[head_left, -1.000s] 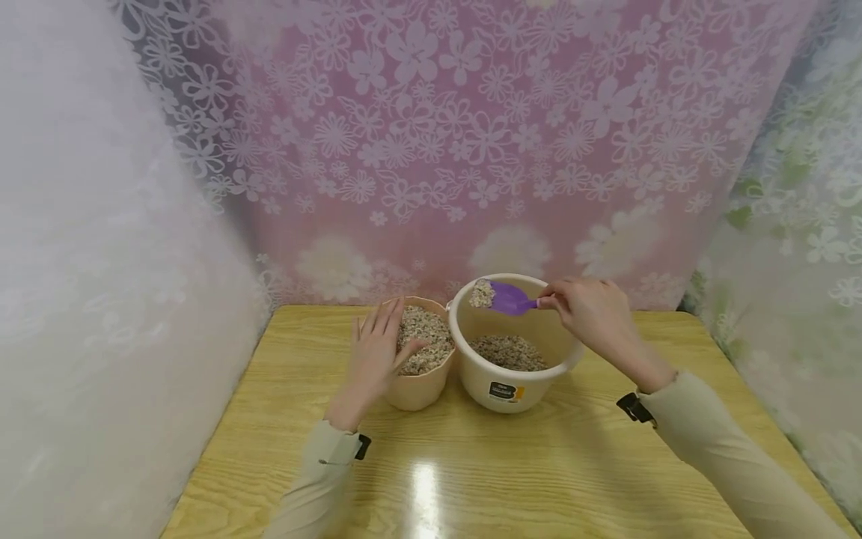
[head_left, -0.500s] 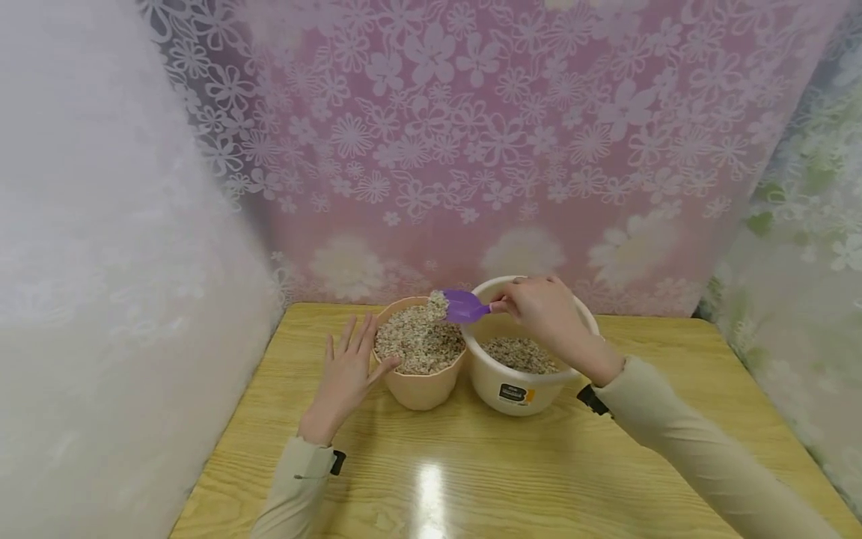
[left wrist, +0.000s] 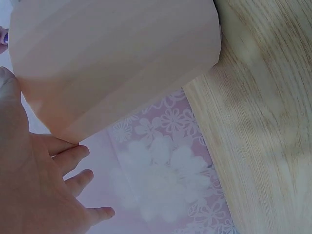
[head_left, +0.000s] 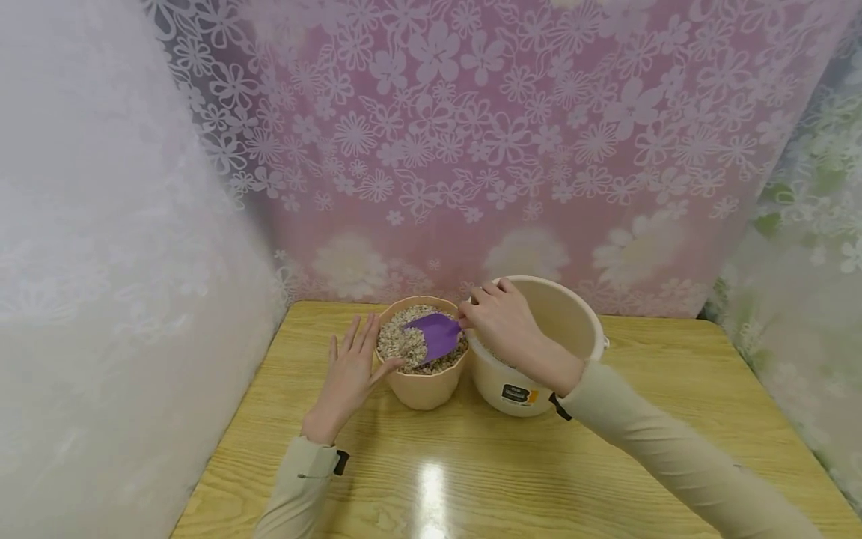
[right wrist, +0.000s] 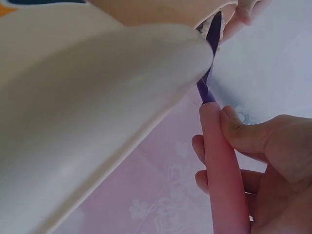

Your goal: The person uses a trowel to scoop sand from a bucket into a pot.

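My right hand (head_left: 501, 322) grips the pink handle (right wrist: 222, 165) of a small trowel, whose purple blade (head_left: 438, 335) lies over the peach flowerpot (head_left: 420, 391). Pale granular potting mix (head_left: 404, 340) fills that pot nearly to its rim, and some sits at the blade's tip. With spread, straight fingers my left hand (head_left: 346, 385) touches the pot's left rim; in the left wrist view the hand (left wrist: 39, 180) rests against the pot's wall (left wrist: 117, 63). The cream bucket (head_left: 566, 314) stands to the right of the pot, its contents mostly hidden behind my right hand and forearm.
Both containers stand on a yellow wood-grain table (head_left: 377, 479) near its back edge. A pink flowered curtain (head_left: 431, 150) hangs directly behind, with pale sheets at the left (head_left: 135, 224) and right sides. The bucket has a dark label (head_left: 517, 394) on its front.
My right hand has carried the trowel leftward from above the bucket to the pot, and its blade has come down onto the mix. My left hand has stayed by the pot's rim.
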`<state>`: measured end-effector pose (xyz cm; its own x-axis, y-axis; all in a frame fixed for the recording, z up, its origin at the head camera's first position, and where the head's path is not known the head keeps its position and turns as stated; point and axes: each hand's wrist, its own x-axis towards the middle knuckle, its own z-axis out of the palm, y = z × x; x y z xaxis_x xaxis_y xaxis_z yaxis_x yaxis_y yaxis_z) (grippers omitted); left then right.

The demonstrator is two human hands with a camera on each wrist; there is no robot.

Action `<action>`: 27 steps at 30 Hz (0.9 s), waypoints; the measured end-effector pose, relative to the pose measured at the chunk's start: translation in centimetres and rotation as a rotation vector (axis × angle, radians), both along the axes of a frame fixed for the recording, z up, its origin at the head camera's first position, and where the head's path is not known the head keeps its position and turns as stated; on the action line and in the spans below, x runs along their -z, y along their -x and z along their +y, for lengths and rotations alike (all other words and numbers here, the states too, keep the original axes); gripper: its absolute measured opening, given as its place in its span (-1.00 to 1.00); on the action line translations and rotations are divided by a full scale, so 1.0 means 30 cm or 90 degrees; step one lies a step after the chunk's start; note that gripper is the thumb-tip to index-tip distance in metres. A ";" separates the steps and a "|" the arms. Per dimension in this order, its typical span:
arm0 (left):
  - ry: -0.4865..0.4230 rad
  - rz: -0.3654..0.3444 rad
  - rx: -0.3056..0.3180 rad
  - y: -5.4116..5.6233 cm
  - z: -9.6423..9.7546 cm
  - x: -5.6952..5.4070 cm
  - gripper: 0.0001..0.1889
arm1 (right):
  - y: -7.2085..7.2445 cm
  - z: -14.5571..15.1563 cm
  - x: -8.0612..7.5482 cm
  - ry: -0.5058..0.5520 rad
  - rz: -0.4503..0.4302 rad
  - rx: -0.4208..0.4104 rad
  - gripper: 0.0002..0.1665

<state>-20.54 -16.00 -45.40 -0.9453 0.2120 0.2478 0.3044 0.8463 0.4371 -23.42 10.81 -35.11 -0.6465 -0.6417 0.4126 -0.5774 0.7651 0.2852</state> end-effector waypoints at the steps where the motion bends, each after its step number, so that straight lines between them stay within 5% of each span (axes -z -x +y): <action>1: -0.001 0.000 0.001 0.000 0.001 0.001 -0.03 | -0.002 -0.004 0.000 0.000 0.005 -0.006 -0.87; 14: -0.007 0.001 -0.001 0.003 -0.001 0.004 -0.01 | -0.009 0.032 -0.083 -0.024 0.153 0.004 -0.94; 20: -0.002 -0.002 -0.001 0.003 0.000 0.004 -0.01 | 0.010 0.040 -0.082 0.039 0.082 0.015 -0.90; 27: -0.008 -0.007 0.001 0.002 -0.003 0.003 -0.03 | 0.027 0.104 -0.059 0.116 0.013 0.087 -0.75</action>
